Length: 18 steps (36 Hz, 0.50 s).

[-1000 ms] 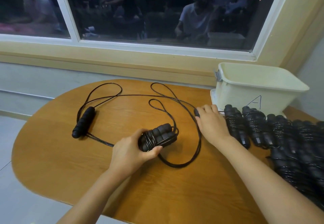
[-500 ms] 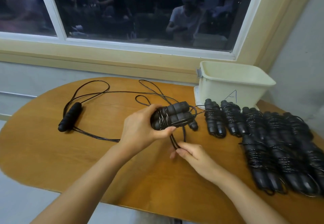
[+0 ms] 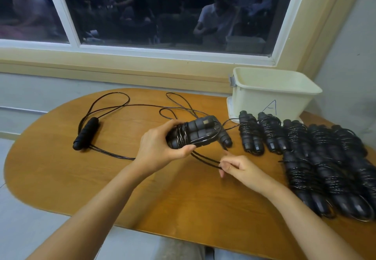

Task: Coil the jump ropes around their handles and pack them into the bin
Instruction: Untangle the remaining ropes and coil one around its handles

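Head, bundle (image 3: 195,135) now lifted (left hand (image 3: 158,149)), right hand (image 3: 238,168) pinches cord (image 3: 205,159)

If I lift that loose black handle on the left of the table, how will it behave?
The loose handle is a ribbed cylinder lying on its side on the table, so it would probably roll if nudged sideways. Its thin rope lies in slack loops, so it looks floppy and would likely trail behind when lifted.

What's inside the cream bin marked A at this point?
Only the upper inner walls of the bin show, and they are bare. Its near wall hides the floor, so whether anything lies at the bottom cannot be seen.
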Motion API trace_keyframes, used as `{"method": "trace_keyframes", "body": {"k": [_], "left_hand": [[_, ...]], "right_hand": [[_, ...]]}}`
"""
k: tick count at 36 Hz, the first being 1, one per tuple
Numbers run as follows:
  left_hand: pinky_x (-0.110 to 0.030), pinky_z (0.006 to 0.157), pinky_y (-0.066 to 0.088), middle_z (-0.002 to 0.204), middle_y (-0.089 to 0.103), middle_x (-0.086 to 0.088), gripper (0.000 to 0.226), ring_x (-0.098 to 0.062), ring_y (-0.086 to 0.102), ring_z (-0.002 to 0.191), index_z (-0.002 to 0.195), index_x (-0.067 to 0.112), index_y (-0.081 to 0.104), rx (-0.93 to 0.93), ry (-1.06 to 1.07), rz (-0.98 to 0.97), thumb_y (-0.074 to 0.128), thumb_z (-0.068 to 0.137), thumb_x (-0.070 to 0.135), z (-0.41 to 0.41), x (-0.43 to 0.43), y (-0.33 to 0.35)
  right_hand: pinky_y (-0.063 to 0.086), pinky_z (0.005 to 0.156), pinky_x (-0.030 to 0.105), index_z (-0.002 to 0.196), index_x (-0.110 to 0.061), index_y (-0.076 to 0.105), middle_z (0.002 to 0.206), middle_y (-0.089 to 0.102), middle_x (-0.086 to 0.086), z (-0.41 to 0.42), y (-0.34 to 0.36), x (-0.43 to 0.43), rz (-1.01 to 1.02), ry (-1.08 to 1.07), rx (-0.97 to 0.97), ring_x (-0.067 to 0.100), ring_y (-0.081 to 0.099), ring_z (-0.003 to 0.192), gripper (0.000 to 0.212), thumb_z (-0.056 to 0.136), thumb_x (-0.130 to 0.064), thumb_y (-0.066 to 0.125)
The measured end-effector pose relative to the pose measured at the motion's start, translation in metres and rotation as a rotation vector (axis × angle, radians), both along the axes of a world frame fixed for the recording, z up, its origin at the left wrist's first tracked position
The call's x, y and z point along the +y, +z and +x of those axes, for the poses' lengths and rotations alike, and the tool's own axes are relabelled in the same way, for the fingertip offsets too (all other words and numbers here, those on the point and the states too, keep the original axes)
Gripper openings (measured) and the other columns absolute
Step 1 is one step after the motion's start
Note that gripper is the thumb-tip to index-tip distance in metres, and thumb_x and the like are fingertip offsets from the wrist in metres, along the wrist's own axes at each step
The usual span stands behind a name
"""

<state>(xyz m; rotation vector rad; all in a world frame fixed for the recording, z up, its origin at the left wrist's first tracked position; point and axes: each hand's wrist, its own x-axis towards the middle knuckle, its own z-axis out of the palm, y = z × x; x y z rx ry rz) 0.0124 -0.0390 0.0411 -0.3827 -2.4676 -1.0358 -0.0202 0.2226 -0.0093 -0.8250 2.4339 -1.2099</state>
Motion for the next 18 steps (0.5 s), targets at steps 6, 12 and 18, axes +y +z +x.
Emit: {"method": "trace_keyframes", "body": {"k": [6, 12, 18], "left_hand": [[-0.027, 0.077, 0.055, 0.097, 0.068, 0.02, 0.058, 0.001, 0.065, 0.092, 0.118, 0.034, 0.061, 0.064, -0.082, -0.022, 0.069, 0.068, 0.064, 0.004, -0.002, -0.003], [-0.016, 0.073, 0.044, 0.091, 0.068, 0.015, 0.062, -0.001, 0.061, 0.084, 0.115, 0.028, 0.062, 0.251, -0.147, -0.31, 0.068, 0.069, 0.069, 0.009, 0.006, -0.001], [-0.029, 0.064, 0.047, 0.087, 0.069, 0.004, 0.069, -0.016, 0.063, 0.073, 0.112, 0.013, 0.067, 0.459, -0.132, -0.732, 0.065, 0.073, 0.07, 0.006, 0.019, -0.008]], "right_hand": [[0.039, 0.102, 0.028, 0.069, -0.019, 0.059, 0.08, 0.063, -0.011, -0.018, 0.022, 0.004, 0.031, -0.063, -0.057, -0.005, 0.057, 0.094, 0.049, 0.079, -0.065, 0.045], [0.043, 0.075, 0.032, 0.071, -0.005, 0.06, 0.071, 0.059, 0.006, -0.052, 0.042, -0.008, 0.161, -0.048, 0.044, 0.013, 0.053, 0.073, 0.034, 0.101, -0.019, 0.052], [0.034, 0.064, 0.034, 0.061, -0.029, 0.056, 0.065, 0.051, 0.006, -0.062, 0.064, -0.033, 0.266, -0.027, 0.208, 0.017, 0.047, 0.064, 0.039, 0.096, -0.045, 0.055]]}}
